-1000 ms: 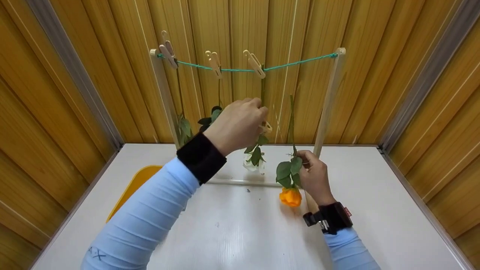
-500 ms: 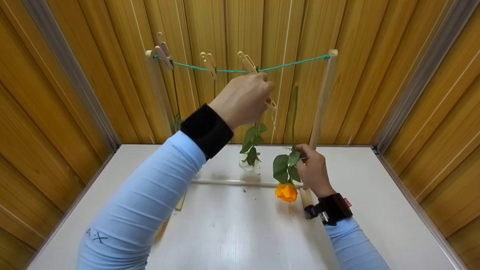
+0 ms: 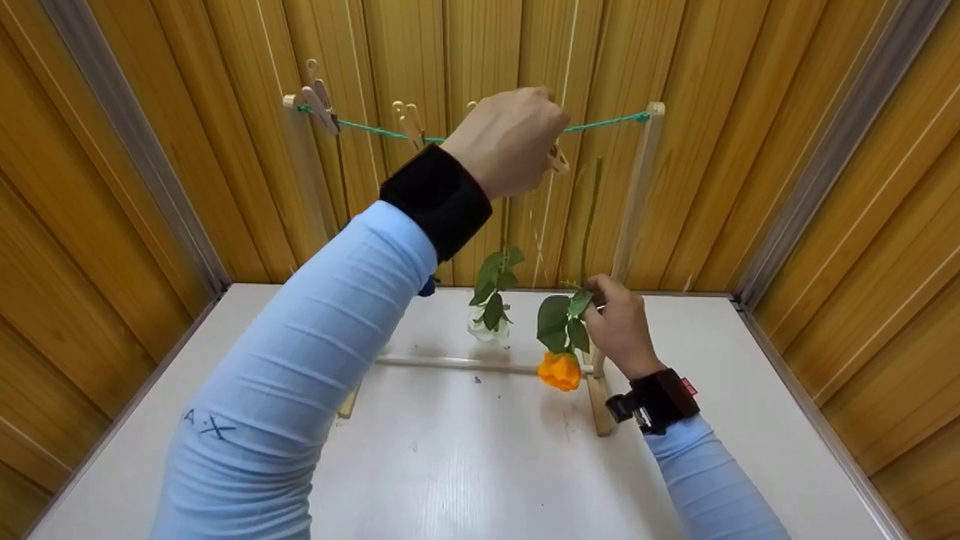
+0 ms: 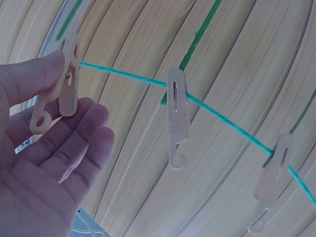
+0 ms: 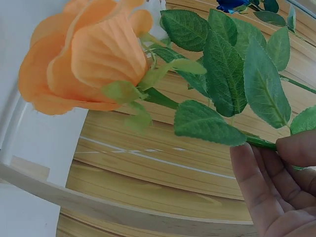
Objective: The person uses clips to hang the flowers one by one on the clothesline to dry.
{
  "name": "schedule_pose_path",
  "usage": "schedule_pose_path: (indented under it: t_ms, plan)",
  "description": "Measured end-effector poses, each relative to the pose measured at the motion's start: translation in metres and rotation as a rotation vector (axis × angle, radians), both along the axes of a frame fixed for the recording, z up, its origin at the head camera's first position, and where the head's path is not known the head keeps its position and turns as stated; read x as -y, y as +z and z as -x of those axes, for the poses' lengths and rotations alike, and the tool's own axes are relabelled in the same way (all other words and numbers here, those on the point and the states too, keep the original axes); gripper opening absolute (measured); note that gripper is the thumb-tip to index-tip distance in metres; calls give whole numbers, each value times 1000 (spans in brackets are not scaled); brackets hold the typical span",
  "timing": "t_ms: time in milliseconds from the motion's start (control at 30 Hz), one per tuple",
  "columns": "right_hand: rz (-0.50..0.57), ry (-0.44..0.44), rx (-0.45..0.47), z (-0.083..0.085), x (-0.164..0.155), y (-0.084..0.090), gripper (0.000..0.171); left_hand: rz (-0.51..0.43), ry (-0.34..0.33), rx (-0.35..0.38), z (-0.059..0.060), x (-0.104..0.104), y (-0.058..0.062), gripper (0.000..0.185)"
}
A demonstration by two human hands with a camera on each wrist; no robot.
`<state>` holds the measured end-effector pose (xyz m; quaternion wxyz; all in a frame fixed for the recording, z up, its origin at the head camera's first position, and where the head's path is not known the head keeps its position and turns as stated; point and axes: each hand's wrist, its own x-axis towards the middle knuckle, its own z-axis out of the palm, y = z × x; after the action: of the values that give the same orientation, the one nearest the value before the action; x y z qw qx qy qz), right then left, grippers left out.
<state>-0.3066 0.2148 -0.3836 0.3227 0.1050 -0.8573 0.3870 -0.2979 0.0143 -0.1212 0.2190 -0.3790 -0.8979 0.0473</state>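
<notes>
My left hand [image 3: 517, 139] pinches a beige clothespin [image 4: 69, 79] between thumb and fingers. It is up at the teal cord [image 4: 222, 116], right of the other clothespins; I cannot tell whether its jaws are on the cord. Lower right, my right hand [image 3: 619, 322] pinches the green stem [image 5: 260, 142] of an orange rose [image 3: 560, 371]. That rose hangs bloom down, its bare stem end pointing up towards the cord. A white rose [image 3: 489, 327] hangs head down to its left, its stem top hidden behind my left hand in the head view.
The cord runs between two wooden posts [image 3: 637, 195] of a frame standing on a white table [image 3: 450, 465]. More clothespins [image 4: 177, 118] on the cord hold stems. A blue flower [image 5: 232, 5] shows in the right wrist view. Wood-patterned walls [image 3: 847, 225] enclose the table.
My left hand has risen with its clothespin from beside the white rose's stem to the cord. My right hand has lifted the orange rose slightly. The head view has shifted a little.
</notes>
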Motion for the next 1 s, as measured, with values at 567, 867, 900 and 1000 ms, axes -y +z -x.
schedule_pose_path:
  t_ms: [567, 867, 900, 1000]
  plan:
    - [-30, -42, 63, 5, -8, 26, 15, -132, 28, -73, 27, -23, 26, 14]
    - [10, -84, 90, 3, -4, 29, 16, -157, 38, -101, 34, -40, 24, 14]
    - [13, -90, 81, 3, -4, 29, 16, -162, 39, -105, 35, -41, 23, 12]
    - [22, -100, 58, 3, -3, 28, 16, -173, 46, -110, 35, -43, 21, 10]
